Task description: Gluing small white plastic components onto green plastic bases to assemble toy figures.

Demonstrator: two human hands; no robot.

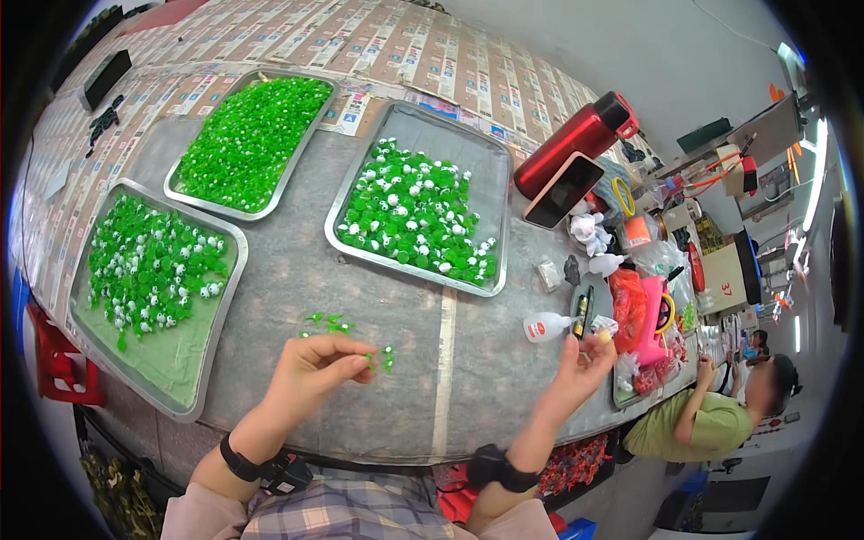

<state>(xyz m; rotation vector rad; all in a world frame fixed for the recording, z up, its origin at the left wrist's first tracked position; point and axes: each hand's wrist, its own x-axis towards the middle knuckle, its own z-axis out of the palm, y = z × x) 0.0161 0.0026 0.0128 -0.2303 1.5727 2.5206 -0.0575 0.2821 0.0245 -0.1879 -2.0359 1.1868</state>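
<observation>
Thumb and forefinger pinch a small green piece [370, 361] in my left hand [310, 373], over the grey tabletop [387, 310], near loose green pieces [335, 324]. In this head view I can't tell whether my right hand [578, 380], fingers curled near a white bottle [544, 328], grips anything.

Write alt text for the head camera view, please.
A person's left hand pinches small green-and-white pieces over a gray-covered table, the right hand near a white bottle. Three metal trays of similar pieces lie on the table, with a red flask and a phone at right.
</observation>
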